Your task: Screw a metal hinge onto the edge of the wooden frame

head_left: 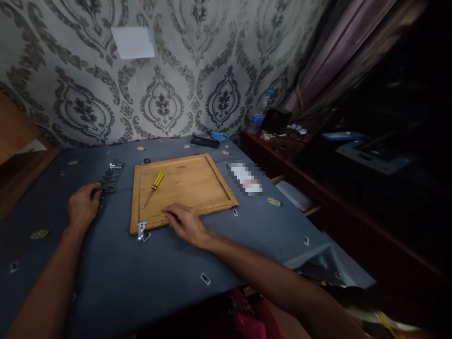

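Observation:
A framed wooden panel (187,181) lies flat on the blue-grey cloth. On it rests a yellow-handled screwdriver (153,188). My right hand (185,223) lies on the panel's near edge, fingers curled down against the wood. A metal hinge (141,230) sits at the panel's near left corner. My left hand (83,207) is out to the left of the panel, fingers closed over small dark metal parts (109,181) that lie on the cloth.
The cloth-covered table (116,273) meets a patterned wall. A black case (205,141) and a blue rag (219,136) lie at the back. A dark side cabinet (318,174) on the right carries a water bottle (259,113).

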The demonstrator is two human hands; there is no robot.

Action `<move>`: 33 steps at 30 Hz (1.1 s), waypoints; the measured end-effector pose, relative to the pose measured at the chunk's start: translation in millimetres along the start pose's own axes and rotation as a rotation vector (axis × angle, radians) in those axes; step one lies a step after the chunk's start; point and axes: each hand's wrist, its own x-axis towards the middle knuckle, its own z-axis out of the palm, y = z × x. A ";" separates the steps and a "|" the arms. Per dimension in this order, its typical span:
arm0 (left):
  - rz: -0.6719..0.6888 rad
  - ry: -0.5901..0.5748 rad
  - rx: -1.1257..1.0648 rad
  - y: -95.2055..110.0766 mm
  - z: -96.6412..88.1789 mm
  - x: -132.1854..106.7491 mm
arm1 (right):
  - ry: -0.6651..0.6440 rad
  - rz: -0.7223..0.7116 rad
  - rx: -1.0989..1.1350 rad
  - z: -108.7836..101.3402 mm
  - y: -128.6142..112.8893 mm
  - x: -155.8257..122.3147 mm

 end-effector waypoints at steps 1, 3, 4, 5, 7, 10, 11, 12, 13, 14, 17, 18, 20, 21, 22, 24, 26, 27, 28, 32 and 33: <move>0.008 -0.001 0.006 -0.6 0.7 1.1 | 0.000 0.000 -0.001 -0.3 0.4 0.1; 0.031 -0.005 0.033 -2.4 2.0 3.3 | 0.003 -0.003 0.004 -0.8 0.6 0.3; 0.040 -0.007 0.047 -3.6 2.5 4.0 | 0.008 -0.003 0.011 -1.1 0.1 0.3; 0.049 -0.013 0.063 -5.1 2.8 4.6 | 0.016 -0.004 0.024 -1.5 -0.7 0.3; 0.065 -0.027 0.105 -9.8 3.3 5.5 | 0.030 -0.004 0.060 -2.4 -2.4 0.5; 0.083 -0.056 0.179 -21.0 4.1 7.3 | 0.042 -0.011 0.116 -4.2 -3.1 1.6; 0.086 -0.062 0.200 -24.9 4.3 7.9 | 0.042 -0.010 0.127 -4.8 -2.9 2.1; 0.089 -0.069 0.215 -28.4 4.6 8.2 | 0.043 -0.011 0.133 -5.4 -2.8 2.5; 0.093 -0.072 0.222 -31.2 4.9 8.2 | 0.041 -0.011 0.137 -6.0 -2.7 2.8; 0.097 -0.074 0.221 -33.3 5.2 8.0 | 0.043 -0.011 0.136 -6.6 -2.8 3.0; 0.105 -0.068 0.190 -36.2 6.6 6.3 | 0.050 -0.010 0.122 -7.3 -3.3 3.1; 0.106 -0.064 0.173 -36.6 7.2 5.9 | 0.051 -0.008 0.115 -7.3 -3.4 3.1; 0.103 -0.054 0.134 -37.5 8.0 5.6 | 0.055 -0.007 0.103 -7.1 -3.5 3.2; 0.099 -0.047 0.114 -38.0 8.2 5.8 | 0.056 -0.007 0.098 -7.1 -3.6 3.3; 0.094 -0.041 0.095 -38.5 8.1 6.2 | 0.056 -0.009 0.094 -7.2 -3.7 3.5; 0.081 -0.027 0.056 -39.5 7.3 7.1 | 0.058 -0.016 0.089 -7.7 -4.0 3.8; 0.063 -0.015 0.017 -40.0 5.4 8.1 | 0.060 -0.022 0.086 -8.5 -4.3 4.2; 0.053 -0.011 -0.005 -39.9 4.1 8.4 | 0.062 -0.025 0.085 -8.8 -4.4 4.4; 0.042 -0.009 -0.029 -39.4 2.5 8.6 | 0.063 -0.026 0.085 -9.1 -4.4 4.6; 0.000 -0.027 -0.150 -32.1 -4.0 8.0 | 0.058 -0.004 0.082 -9.3 -4.1 4.5; -0.007 -0.039 -0.186 -28.7 -5.3 7.7 | 0.054 0.007 0.083 -9.1 -3.8 4.3</move>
